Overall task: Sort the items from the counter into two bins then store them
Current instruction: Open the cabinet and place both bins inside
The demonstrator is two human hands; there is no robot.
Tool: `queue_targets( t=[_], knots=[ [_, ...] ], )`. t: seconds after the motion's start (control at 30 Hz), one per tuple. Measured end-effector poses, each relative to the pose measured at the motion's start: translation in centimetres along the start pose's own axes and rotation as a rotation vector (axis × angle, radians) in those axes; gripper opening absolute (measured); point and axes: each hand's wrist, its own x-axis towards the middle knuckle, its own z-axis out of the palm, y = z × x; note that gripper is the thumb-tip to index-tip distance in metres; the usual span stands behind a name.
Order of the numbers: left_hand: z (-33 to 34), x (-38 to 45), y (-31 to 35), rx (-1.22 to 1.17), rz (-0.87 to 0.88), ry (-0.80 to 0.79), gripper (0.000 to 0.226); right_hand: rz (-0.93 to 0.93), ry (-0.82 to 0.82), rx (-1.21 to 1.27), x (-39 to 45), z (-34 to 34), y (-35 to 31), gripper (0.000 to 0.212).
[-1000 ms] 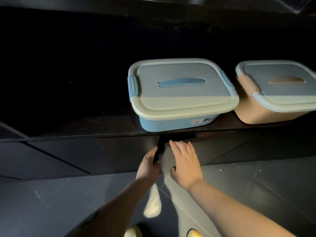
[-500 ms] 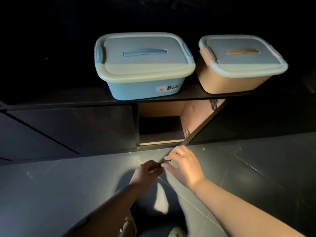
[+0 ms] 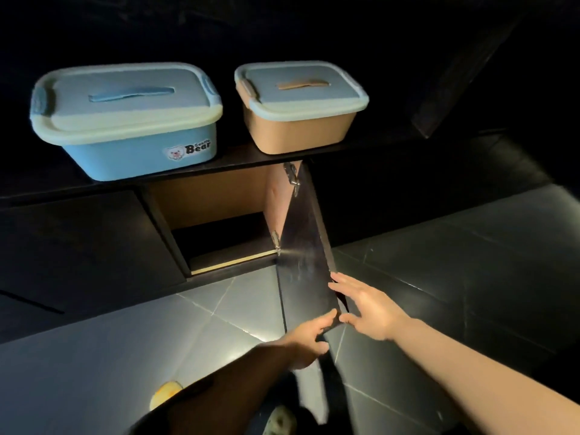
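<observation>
Floor [image 3: 94, 356]: smooth grey tiles w/ thin pale grout lines, glossy under the light.
Left hand [image 3: 309, 342]: grip curled on the lower corner of the cabinet door [image 3: 306, 268]; fingertips on its inner face.
Right hand [image 3: 365, 307]: fingers straight, spread wide, laid flat vs. the door's outer edge; holds nothing.
Cabinet door: flat dark panel, semi-gloss, swung out on two metal hinges [image 3: 292, 177].
Cabinet opening [image 3: 219, 227]: rectangular, tan wood-look walls, dark interior, pale front lip.
Desk [image 3: 238, 160]: thin dark slab above the opening.
Blue bin [image 3: 125, 120]: rounded-rect. plastic, pale lid w/ blue handle & side clips, "Bear" sticker; on desk, left.
Tan bin [image 3: 298, 105]: same shape, pale blue lid, tan handle; just beside it, right.
</observation>
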Motion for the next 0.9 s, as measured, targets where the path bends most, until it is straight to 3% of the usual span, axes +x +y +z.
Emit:
queue_targets(
  t=[0.17, 0.3, 0.4, 0.53, 0.6, 0.7, 0.8, 0.9],
  knots=[
    [0.5, 3.3, 2.7, 0.214, 0.026, -0.039, 0.067, 0.064, -0.073, -0.034, -1.2, -2.8, 3.6, 0.072],
    [-2.3, 1.9, 1.1, 0.288, -0.024, 0.050, 0.063, 0.168, -0.023, 0.036, -1.1, -3.4, 5.1, 0.075],
    [-6.2, -1.3, -1.7, 0.234, -0.126, 0.229, 0.058, 0.357, 0.126, 0.178, -0.1, -3.3, 4.7, 0.073],
    [-12.5, -7.3, -4.9, 0.119, -0.257, 0.622, 0.054, 0.570, 0.401, 0.326, 4.7, -1.8, -1.6, 0.060],
    [-15.7, -10.4, -6.1, 0.098, -0.302, 0.793, 0.053, 0.507, 0.379, 0.387, 8.2, -0.5, -6.9, 0.053],
    [-20.8, -14.3, -7.6, 0.153, -0.319, 0.934, 0.052, 0.249, 0.266, 0.439, 13.7, 1.2, -16.2, 0.053],
    [-26.0, -17.2, -9.4, 0.290, -0.328, 0.969, 0.054, 0.049, 0.195, 0.511, 19.6, 1.2, -25.7, 0.045],
    [-28.9, -18.1, -10.6, 0.343, -0.317, 0.964, 0.057, 0.002, 0.169, 0.588, 24.5, 0.3, -31.7, 0.045]
  ],
)
